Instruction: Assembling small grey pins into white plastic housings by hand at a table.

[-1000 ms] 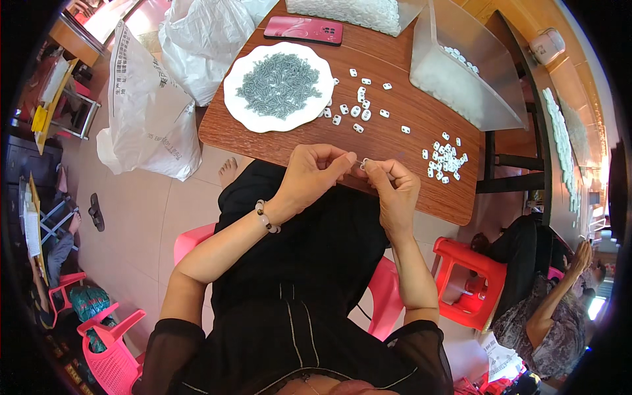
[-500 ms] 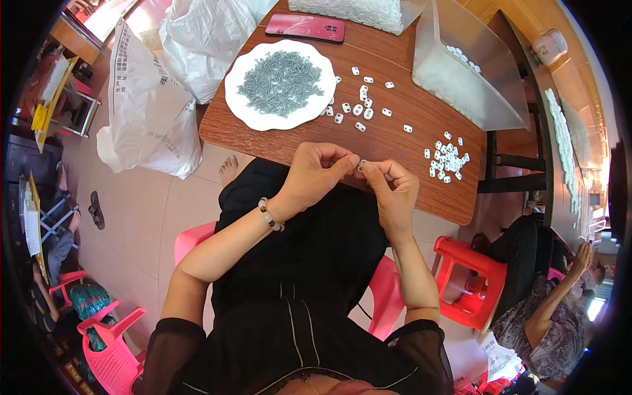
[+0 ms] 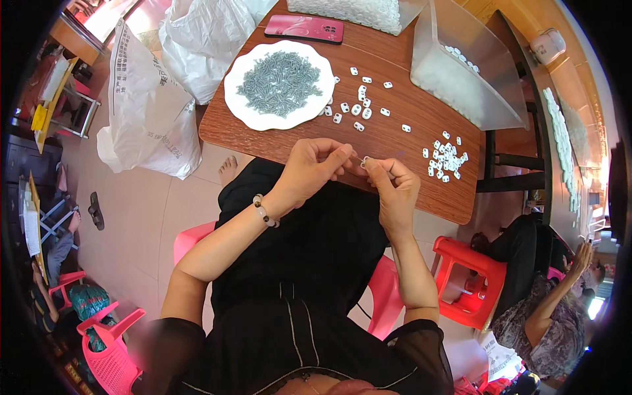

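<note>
Over the table's near edge, my right hand [image 3: 394, 187] pinches a small white plastic piece [image 3: 364, 162] between thumb and forefinger. My left hand [image 3: 313, 168], just left of it, is closed with thumb against forefinger; whatever is in it is too small to make out. A white scalloped plate [image 3: 240, 113] beyond my left hand bears a heap of tiny grey metal pieces [image 3: 280, 84] that look like screws. Loose white two-hole plastic pieces [image 3: 356, 109] lie right of the plate. A denser pile of such pieces [image 3: 447, 160] lies near the table's right end.
On the brown wooden table [image 3: 395, 148], a pink phone [image 3: 304, 28] lies behind the plate. A clear bin [image 3: 454, 92] of white pieces stands at the back right. White sacks [image 3: 148, 125] stand left of the table. A red stool [image 3: 469, 280] and another person [image 3: 546, 309] are at right.
My left hand has drawn slightly left, opening a small gap between my fingertips. The white piece stays in my right hand, which has barely moved.
</note>
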`<control>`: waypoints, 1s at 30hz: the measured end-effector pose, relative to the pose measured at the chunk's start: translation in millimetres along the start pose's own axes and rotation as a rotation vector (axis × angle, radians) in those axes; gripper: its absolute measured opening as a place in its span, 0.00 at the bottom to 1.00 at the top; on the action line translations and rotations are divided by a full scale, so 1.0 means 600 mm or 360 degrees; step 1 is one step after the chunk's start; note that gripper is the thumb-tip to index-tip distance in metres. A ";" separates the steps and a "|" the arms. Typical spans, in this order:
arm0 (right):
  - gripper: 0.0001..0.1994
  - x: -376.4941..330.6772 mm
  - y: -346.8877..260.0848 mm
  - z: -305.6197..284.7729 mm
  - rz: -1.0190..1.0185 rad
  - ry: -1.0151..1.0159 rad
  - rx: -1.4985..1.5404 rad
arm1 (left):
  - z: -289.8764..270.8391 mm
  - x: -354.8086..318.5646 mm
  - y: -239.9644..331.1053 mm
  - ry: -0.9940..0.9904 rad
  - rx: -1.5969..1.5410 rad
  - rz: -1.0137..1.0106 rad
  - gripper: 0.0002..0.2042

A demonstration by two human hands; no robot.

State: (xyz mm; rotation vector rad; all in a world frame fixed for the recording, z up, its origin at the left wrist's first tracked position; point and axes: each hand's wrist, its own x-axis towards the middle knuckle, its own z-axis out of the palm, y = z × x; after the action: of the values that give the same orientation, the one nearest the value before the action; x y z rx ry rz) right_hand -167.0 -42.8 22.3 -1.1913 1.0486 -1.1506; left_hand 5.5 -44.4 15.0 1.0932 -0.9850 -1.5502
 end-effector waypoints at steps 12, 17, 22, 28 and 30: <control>0.07 0.000 -0.002 -0.004 0.0049 -0.0003 0.0038 | 0.003 -0.004 0.005 0.0008 -0.0006 0.0003 0.08; 0.07 -0.001 -0.002 -0.004 0.0029 -0.0033 0.0052 | 0.004 -0.003 0.002 -0.0006 0.0079 0.0045 0.09; 0.06 -0.001 -0.003 -0.001 0.0065 -0.0046 0.0059 | 0.003 -0.001 -0.001 -0.0027 0.0086 0.0028 0.09; 0.06 -0.004 -0.005 0.004 0.0059 -0.0040 -0.0014 | 0.004 -0.003 0.008 -0.0046 0.0027 -0.0026 0.08; 0.06 -0.005 -0.004 0.005 0.0017 -0.0051 -0.0012 | 0.004 -0.003 0.008 -0.0035 0.0037 -0.0041 0.08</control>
State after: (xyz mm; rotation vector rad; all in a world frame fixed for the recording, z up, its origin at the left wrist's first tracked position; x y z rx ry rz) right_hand -164.4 -39.7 24.8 -1.2048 1.0347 -1.1168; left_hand 4.9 -43.8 20.6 1.1109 -1.0100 -1.5781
